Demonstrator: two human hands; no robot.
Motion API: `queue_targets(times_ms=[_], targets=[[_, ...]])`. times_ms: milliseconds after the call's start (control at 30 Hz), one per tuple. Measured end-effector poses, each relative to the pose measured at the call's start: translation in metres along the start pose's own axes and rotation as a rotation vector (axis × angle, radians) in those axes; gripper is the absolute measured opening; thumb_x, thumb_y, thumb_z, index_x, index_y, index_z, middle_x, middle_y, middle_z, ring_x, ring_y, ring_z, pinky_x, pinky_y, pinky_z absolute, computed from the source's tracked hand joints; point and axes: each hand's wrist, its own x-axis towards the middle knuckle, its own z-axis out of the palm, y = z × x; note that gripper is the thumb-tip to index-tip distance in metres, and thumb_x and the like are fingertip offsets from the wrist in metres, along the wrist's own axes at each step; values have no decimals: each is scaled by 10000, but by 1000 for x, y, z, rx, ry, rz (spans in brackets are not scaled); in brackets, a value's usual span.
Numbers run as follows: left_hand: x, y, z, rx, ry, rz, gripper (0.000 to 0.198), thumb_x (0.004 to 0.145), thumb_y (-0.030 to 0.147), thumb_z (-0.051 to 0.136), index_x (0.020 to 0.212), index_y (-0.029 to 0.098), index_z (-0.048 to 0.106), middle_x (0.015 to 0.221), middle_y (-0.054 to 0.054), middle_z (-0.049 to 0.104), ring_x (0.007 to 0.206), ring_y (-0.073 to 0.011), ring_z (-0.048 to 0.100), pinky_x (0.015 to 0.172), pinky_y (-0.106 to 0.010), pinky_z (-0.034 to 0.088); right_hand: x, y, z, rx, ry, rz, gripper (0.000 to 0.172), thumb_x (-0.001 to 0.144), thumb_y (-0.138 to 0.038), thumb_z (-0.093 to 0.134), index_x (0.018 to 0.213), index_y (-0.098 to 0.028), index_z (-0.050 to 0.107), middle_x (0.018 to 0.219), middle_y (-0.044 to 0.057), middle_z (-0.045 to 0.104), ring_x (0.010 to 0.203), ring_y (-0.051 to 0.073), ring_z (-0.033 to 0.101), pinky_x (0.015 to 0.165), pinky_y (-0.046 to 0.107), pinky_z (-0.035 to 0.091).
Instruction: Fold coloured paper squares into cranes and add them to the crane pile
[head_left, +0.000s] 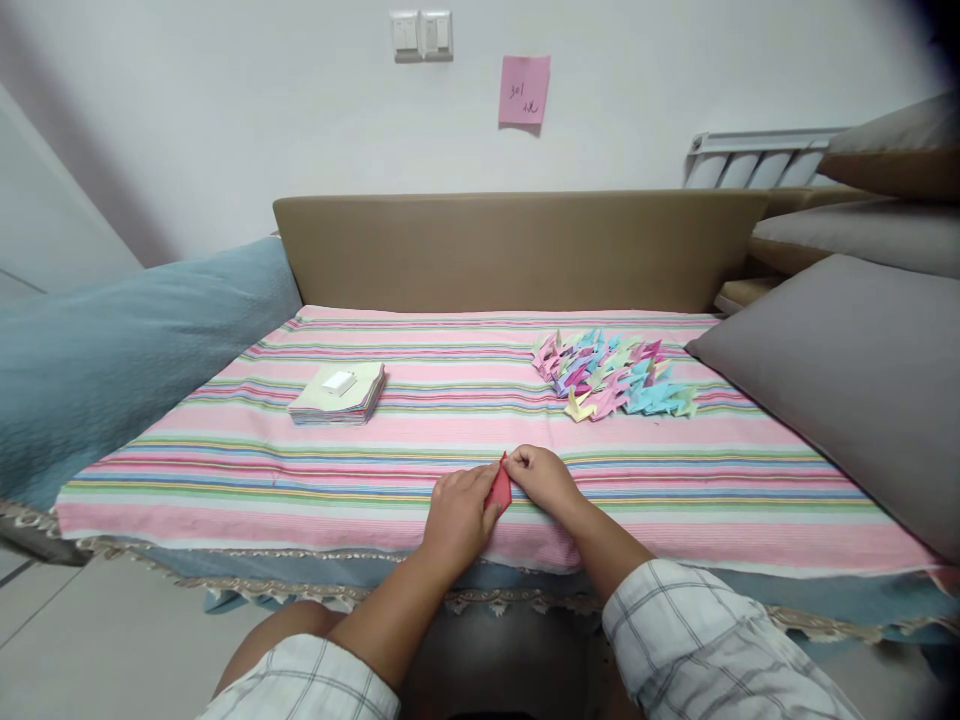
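A small piece of folded red paper (500, 487) lies at the front of the striped cloth, between my two hands. My left hand (459, 508) grips its left side, with the thumb at the lower edge and the fingers across the upper part. With finger and thumb pinched together, my right hand (541, 474) is at the paper's pointed top. Beyond my right hand sits a cluster of folded paper cranes (611, 375) in pink, blue, yellow and purple. A stack of coloured paper sheets (337, 395) stands farther left, topped by a small white block (339, 382).
The striped cloth (450, 430) covers the seat up to a brown backrest (517, 250). Grey cushions (847, 380) rise on the right, and a blue-covered armrest (142, 350) bounds the left. A pink note (523, 90) is stuck to the wall near light switches (421, 37).
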Motion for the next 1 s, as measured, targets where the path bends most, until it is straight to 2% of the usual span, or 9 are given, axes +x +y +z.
queue_targets(times_ms=[67,133,200,267,400,533,700,833,1000], targets=[[-1,0,1,21,-8,1,537,790,251,547,1310,240,416,1195,-63,596,1054,-249,532,910,-413,385,-1,-2,1,-32,10,8,195,770,-353,522,683,-201,609,674,6,626,617,140,535,563,245,346],[-1,0,1,34,-11,0,534,794,256,543,1312,235,414,1195,-64,596,1054,-254,529,908,-417,384,-2,-2,2,-34,21,3,169,760,-345,543,808,-210,633,719,3,628,652,147,549,590,250,365],[-1,1,1,42,-13,2,522,796,259,542,1304,235,423,1189,-63,599,1051,-253,528,908,-421,382,-2,-2,3,-17,45,-25,257,750,-319,564,978,-214,623,803,13,630,721,157,565,648,260,393],[-1,1,1,45,-15,6,508,795,257,544,1291,233,437,1184,-61,602,1047,-250,528,910,-423,381,-1,-2,4,-5,72,-77,321,740,-266,574,1055,-213,605,919,36,621,817,164,569,726,274,407],[-1,1,0,33,0,6,470,799,253,539,1262,233,463,1181,-63,602,1049,-242,529,918,-420,378,4,0,4,7,72,-152,215,713,-194,580,920,-221,633,999,40,599,913,175,546,803,302,402],[-1,2,-1,-4,11,-5,452,798,242,535,1245,225,468,1179,-68,601,1040,-240,540,909,-414,393,9,3,1,81,13,-133,127,705,-246,584,825,-208,604,875,11,610,802,158,549,738,288,412],[-3,0,5,36,52,34,411,811,246,513,1221,222,492,1223,-90,569,1061,-252,535,918,-443,399,10,4,0,159,-25,-67,130,700,-261,565,818,-210,583,728,-26,601,663,128,528,661,259,407],[-4,-1,9,103,64,67,420,821,242,498,1241,224,486,1267,-92,540,1059,-252,531,920,-451,399,10,4,2,209,-6,-91,187,690,-233,556,872,-199,580,759,-21,598,659,118,525,651,247,410],[-5,-1,9,144,63,93,441,828,236,492,1267,197,472,1292,-95,528,1041,-257,530,920,-459,397,12,4,4,275,-45,-68,250,699,-207,536,944,-185,577,778,-15,587,633,105,527,634,237,422]])
